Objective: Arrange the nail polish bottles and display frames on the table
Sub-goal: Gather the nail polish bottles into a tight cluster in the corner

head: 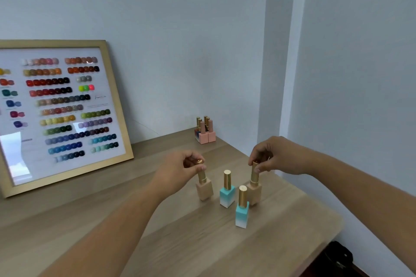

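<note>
Left hand (pixel 180 170) pinches left beige bottle's (pixel 204 189) cap; right hand (pixel 273 156) pinches right beige bottle's (pixel 254 189) cap.

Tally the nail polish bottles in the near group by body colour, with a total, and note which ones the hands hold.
Beige bottles: 2, the left beige bottle held by the left hand, the right beige bottle by the right hand.
Turquoise bottles: 2, the rear and the front, both untouched.
Total: 4
</note>
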The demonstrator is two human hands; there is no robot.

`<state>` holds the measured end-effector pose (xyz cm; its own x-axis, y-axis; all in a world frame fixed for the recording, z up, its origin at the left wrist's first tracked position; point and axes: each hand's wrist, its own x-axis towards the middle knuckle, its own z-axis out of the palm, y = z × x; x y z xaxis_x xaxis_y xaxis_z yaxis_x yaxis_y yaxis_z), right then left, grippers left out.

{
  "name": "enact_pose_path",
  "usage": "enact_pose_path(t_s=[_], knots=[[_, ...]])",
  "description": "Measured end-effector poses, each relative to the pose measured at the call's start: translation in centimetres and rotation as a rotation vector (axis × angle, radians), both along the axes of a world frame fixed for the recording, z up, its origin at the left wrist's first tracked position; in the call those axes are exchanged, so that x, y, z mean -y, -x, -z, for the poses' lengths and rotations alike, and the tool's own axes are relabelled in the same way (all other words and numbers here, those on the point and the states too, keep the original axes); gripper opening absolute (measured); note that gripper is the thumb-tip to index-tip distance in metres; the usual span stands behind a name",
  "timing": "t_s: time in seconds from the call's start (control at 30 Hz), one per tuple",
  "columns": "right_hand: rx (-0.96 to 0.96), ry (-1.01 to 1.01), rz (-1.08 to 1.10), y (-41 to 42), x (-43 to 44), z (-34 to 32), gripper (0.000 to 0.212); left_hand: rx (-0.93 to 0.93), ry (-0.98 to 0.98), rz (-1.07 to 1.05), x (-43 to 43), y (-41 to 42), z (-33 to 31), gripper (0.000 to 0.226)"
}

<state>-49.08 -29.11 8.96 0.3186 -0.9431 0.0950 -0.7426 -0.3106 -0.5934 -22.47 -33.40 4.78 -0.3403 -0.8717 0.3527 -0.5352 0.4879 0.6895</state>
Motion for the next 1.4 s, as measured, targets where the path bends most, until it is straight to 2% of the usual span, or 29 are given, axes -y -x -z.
enact_pose_path(t_s=[0.4,0.7,0.93,1.0,1.07,1.2,1.4], knots=[[0.197,0.234,0.227,-1.4,13.4,0.8,0.01,-0.014,0.07,-0.14,10.8,3.5,-1.5,0.013],[0.164,0.276,0.247,-2.8,21.6,3.1,0.013,-0.038,0.068,-0.156,17.5,6.2,0.7,0.014],[0.215,0.293,0.222,-3.2,23.3,4.3,0.013,-0.072,0.094,-0.164,19.0,6.7,2.0,0.021],[0.246,0.288,0.213,-3.3,23.2,4.9,0.019,-0.118,0.083,-0.17,18.9,6.6,3.0,0.027],[0.298,0.284,0.24,-3.2,22.9,6.0,0.027,-0.159,0.053,-0.21,18.7,6.6,4.5,0.037],[0.374,0.252,0.336,-2.8,22.1,9.3,0.027,-0.142,-0.043,-0.263,18.2,6.4,7.0,0.047],[0.36,0.214,0.376,-2.9,22.6,10.9,0.027,-0.117,-0.055,-0.301,18.7,6.7,7.3,0.041]])
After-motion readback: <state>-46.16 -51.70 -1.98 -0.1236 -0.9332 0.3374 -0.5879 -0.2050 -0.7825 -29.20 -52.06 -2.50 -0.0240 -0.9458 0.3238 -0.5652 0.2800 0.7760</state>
